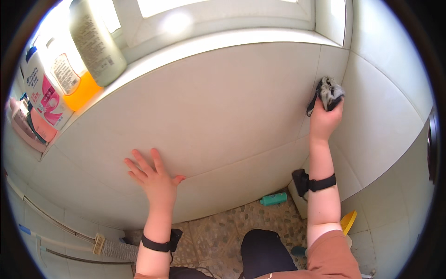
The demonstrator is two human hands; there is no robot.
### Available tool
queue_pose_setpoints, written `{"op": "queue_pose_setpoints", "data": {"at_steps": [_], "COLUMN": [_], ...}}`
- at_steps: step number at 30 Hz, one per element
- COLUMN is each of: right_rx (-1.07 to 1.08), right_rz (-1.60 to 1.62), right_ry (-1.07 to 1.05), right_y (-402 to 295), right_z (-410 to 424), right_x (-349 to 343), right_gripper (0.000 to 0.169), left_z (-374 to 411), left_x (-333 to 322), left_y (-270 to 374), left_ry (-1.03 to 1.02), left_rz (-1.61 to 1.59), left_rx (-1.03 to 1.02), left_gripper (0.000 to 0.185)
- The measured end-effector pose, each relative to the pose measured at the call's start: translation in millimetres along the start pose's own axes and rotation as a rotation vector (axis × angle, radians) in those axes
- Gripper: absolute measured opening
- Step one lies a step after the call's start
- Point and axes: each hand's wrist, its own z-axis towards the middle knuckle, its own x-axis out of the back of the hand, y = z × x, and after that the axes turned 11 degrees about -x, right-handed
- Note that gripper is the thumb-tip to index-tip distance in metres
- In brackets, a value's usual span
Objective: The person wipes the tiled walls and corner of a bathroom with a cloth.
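My right hand point(326, 118) grips a bunched grey and black cloth point(329, 93), pressed against the white wall tiles close to the corner at the right. Lower on the left, my left hand point(156, 178) rests with its fingers spread on the large tiled wall point(223, 104), holding nothing. Both forearms wear black straps with a small dark device. The palm side of each hand is hidden.
Several bottles, among them a tall pale green one point(99, 48), stand on the window sill point(223, 45). A green bottle point(274, 199) lies on the pebble-patterned floor point(216, 240). Mop poles and a grey mop head point(120, 250) are at lower left; a yellow object point(348, 222) is at right.
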Motion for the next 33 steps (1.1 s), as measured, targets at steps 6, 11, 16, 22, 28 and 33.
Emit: {"op": "queue_pose_setpoints", "data": {"at_steps": [6, 11, 16, 22, 28, 33], "right_rx": [0.518, 0.871, 0.4, 0.204, 0.747, 0.848], "right_rz": [0.092, 0.137, -0.094, -0.106, 0.089, 0.057], "right_ry": [-0.249, -0.591, -0.261, -0.116, -0.586, -0.544], "right_y": [-168, -186, -86, -154, -275, -199], "right_z": [-115, -123, 3, -46, -156, -87], "right_x": [-56, -47, -18, -47, -71, -56], "right_gripper": [0.022, 0.03, 0.025, 0.031, 0.036, 0.019], "left_z": [-1, -8, -3, -6, -12, -11], "left_x": [-6, -21, 5, -6, -36, 10], "left_y": [-9, -16, -10, 0, -6, -16], "left_ry": [0.056, 0.13, -0.046, -0.045, 0.034, -0.084], "left_rz": [0.002, 0.13, -0.05, -0.096, -0.047, -0.096], "left_rx": [-0.018, -0.137, 0.012, -0.001, 0.055, -0.012], "left_gripper": [0.128, 0.118, 0.121, 0.121, 0.111, 0.111]}}
